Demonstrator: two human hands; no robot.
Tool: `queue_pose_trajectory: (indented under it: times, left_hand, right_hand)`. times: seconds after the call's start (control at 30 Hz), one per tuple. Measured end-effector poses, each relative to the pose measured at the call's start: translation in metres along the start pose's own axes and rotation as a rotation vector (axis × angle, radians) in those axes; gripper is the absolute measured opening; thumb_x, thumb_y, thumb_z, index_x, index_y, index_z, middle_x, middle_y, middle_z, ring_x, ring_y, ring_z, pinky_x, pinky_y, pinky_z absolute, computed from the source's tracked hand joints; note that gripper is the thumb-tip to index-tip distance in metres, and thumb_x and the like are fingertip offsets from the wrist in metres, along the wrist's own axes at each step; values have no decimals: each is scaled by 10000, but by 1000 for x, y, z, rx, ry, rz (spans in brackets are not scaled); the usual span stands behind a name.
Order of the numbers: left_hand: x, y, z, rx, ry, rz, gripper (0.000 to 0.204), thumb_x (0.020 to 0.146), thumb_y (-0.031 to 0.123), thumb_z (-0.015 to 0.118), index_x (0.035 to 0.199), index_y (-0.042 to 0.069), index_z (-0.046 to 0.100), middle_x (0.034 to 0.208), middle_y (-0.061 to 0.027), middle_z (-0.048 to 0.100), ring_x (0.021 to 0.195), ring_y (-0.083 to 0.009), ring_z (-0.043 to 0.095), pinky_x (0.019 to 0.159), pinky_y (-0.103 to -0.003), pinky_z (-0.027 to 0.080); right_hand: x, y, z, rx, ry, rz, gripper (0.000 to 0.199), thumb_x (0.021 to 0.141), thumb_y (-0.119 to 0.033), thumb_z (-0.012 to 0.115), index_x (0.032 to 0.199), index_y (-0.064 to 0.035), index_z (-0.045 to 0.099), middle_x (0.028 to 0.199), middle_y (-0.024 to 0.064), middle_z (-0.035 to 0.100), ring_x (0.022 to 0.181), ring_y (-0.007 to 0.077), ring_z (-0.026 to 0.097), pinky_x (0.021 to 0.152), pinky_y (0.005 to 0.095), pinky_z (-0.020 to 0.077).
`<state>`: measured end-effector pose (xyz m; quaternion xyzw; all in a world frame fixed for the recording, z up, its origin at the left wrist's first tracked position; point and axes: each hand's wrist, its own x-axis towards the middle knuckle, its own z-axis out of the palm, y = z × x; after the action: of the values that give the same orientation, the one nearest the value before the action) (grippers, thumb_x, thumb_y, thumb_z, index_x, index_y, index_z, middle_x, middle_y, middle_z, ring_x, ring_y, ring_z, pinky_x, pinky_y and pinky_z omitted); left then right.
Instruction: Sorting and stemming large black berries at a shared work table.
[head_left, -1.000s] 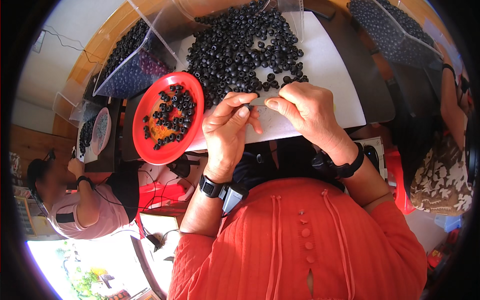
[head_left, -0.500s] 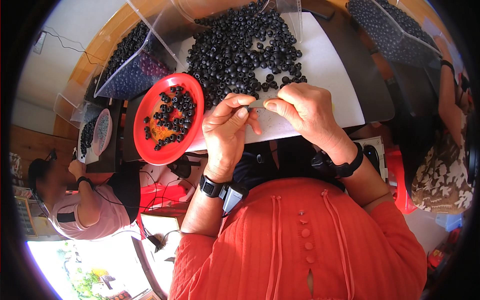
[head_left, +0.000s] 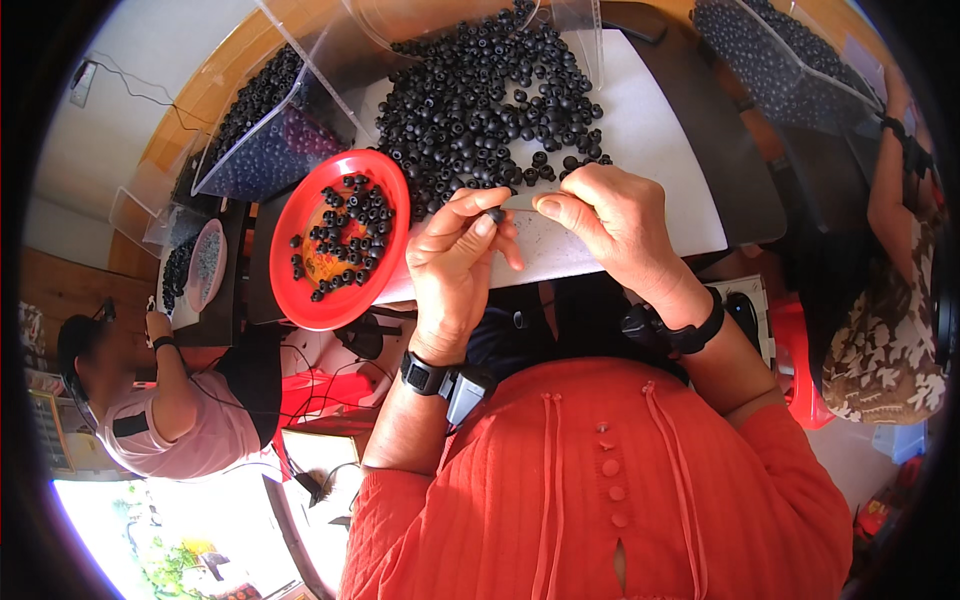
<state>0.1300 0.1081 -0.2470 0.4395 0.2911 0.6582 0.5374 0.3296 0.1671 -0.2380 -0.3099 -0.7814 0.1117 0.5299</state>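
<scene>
Between the thumb and forefinger of my left hand (head_left: 448, 255) is a small black round piece (head_left: 495, 213). Facing it, my right hand (head_left: 622, 225) pinches a thin, slender tool (head_left: 522, 203) whose tip points at that piece; its kind is too small to tell. A large heap of black round pieces with holes in them (head_left: 480, 100) spreads over the white board (head_left: 665, 150) just beyond my hands. To the left of my left hand stands a red plate (head_left: 290, 240) with several such black pieces on it.
Clear plastic bins of dark pieces stand at the far left (head_left: 250, 160) and far right (head_left: 790, 60). A person (head_left: 190, 400) works at the left beside a pink dish (head_left: 207, 262); another person's arm (head_left: 888, 200) shows at right. Dark tabletop (head_left: 735, 170) borders the board.
The black piece in my left fingers is turned a little and shows more plainly. My right hand has shifted very slightly to the right. At left, the other person's hand has moved slightly.
</scene>
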Motion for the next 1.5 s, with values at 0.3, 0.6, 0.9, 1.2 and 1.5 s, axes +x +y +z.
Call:
queue_pose_trajectory:
  times: [0.3,0.6,0.9,1.2,1.5]
  left_hand:
    - [-2,2,0,-11,-25,4,257,1051,-67,563,1263,-76,706,1182,-120,633,915,-212,686,705,-323,614]
    - [-14,99,12,953,382,399,242,963,-93,602,1148,-48,752,1003,-95,720,798,-141,691,752,-289,575]
    - [5,70,-12,1441,-16,445,231,780,-41,811,995,33,763,1032,-119,680,975,-306,623,832,-413,530]
    - [36,10,7,1662,-156,572,211,747,18,798,936,54,711,926,-106,595,888,-339,600,716,-449,545]
    - [14,39,19,1632,-218,553,162,773,-63,715,902,27,678,907,-111,578,869,-334,588,692,-439,528]
  right_hand:
    - [-1,-3,-2,-14,-52,-64,343,897,-252,834,731,-71,595,642,79,581,561,275,592,523,411,444]
    - [-1,-4,-11,184,33,30,262,893,-216,853,782,-36,699,661,88,608,558,248,575,523,370,428]
    - [-1,-4,-6,225,138,27,269,890,-208,858,778,-27,694,666,82,631,551,225,574,518,349,432]
    - [-2,-6,-7,189,159,37,273,900,-205,853,777,-23,691,666,83,636,547,213,574,515,338,436]
    - [-2,-2,-7,196,160,41,305,885,-228,868,759,-27,676,649,82,616,543,225,568,511,348,431]
